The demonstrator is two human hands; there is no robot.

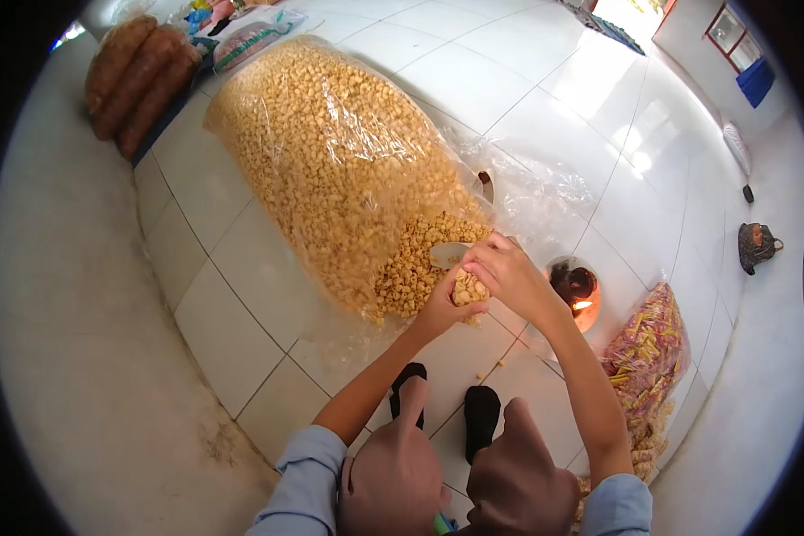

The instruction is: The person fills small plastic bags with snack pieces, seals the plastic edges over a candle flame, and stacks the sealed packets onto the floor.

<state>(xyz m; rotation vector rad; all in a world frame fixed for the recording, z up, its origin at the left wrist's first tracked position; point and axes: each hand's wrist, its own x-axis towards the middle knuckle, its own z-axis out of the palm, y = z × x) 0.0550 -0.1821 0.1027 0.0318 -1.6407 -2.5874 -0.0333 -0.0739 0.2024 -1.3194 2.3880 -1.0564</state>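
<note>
My left hand (442, 313) is wrapped around a small clear bag of snack pieces (470, 288), just in front of the big sack's mouth. Over the top of that small bag, my right hand (507, 272) has its fingers closed, seemingly on the bag's upper edge; the fingertips are partly hidden. A pale scoop (447, 255) lies against the loose popcorn-like snack (411, 268), close to both hands. The large clear plastic sack (330, 134) lies on its side, full of the same snack, its open end toward me.
Right of my hands, a small burner (582, 304) shows a live flame near my right forearm. Beyond it leans a bag of filled, colourful packets (648, 348). Long brown sacks (143, 80) stand by the left wall. My feet (481, 420) are on the tiled floor (241, 357), with crumbs nearby.
</note>
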